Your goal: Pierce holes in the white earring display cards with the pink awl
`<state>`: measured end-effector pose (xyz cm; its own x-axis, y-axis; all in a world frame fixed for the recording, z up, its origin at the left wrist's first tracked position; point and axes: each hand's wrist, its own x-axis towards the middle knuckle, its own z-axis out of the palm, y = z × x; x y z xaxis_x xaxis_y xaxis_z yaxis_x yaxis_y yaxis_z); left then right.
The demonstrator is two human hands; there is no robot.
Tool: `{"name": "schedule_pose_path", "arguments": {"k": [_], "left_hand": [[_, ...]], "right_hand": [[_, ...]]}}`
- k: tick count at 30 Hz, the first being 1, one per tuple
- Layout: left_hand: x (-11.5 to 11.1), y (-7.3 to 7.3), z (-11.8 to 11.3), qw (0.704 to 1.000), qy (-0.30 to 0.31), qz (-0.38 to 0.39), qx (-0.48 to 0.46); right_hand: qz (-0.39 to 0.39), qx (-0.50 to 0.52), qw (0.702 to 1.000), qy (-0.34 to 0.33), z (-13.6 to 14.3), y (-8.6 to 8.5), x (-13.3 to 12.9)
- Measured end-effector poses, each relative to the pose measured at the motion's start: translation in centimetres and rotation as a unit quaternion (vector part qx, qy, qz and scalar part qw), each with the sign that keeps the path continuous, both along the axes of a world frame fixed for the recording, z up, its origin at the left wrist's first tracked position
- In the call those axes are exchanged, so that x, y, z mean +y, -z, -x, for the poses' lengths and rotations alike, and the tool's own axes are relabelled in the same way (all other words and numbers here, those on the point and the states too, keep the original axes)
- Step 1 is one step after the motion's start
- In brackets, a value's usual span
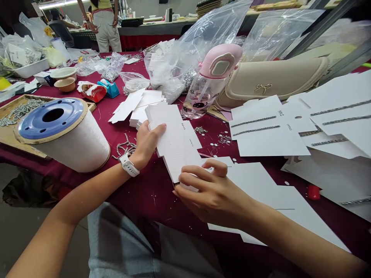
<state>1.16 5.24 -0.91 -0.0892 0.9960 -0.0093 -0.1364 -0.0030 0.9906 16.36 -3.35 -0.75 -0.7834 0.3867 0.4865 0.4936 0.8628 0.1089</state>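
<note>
A stack of white printed cards [174, 135] is between my two hands above the dark red tablecloth. My left hand [147, 143], with a white watch on the wrist, is closed on the stack's left edge, thumb on top. At the near end, the curled fingers of my right hand [203, 185] touch the lower edge of the cards. To the right lie white cards bearing dark braided chains [256, 125], and more cards [255, 177] lie beneath my right forearm. Loose silver chain [126, 146] rests just left of my left wrist.
A blue-topped white spool [87, 143] stands at left beside a wooden tray [5, 133]. Behind the cards are a pink-lidded bottle [203, 88], a beige bag [249, 81] and plastic bags [165, 69]. A person [107, 31] stands in the background.
</note>
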Motion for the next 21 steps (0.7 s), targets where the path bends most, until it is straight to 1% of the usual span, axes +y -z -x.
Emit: {"name": "schedule_pose_path", "arguments": {"k": [6,10,12,17,21], "left_hand": [[0.4,0.3,0.3,1.0,0.011,0.005,-0.021],[0.3,0.0,0.3,0.997,0.056,0.011,-0.044],[0.2,0.0,0.2,0.996,0.068,0.015,-0.052],[0.1,-0.3,0.0,0.995,0.062,0.026,-0.068],[0.1,-0.6,-0.1,0.994,0.076,0.042,-0.07]], "right_hand": [[-0.054,-0.008,0.998,0.011,-2.2,0.3,0.5],[-0.085,-0.032,0.996,0.021,-4.1,0.2,1.1],[-0.093,-0.042,0.994,0.031,-5.0,0.2,1.4],[-0.133,-0.059,0.989,0.019,-6.7,0.3,2.1],[-0.166,-0.082,0.982,0.019,-7.7,0.2,2.6]]}}
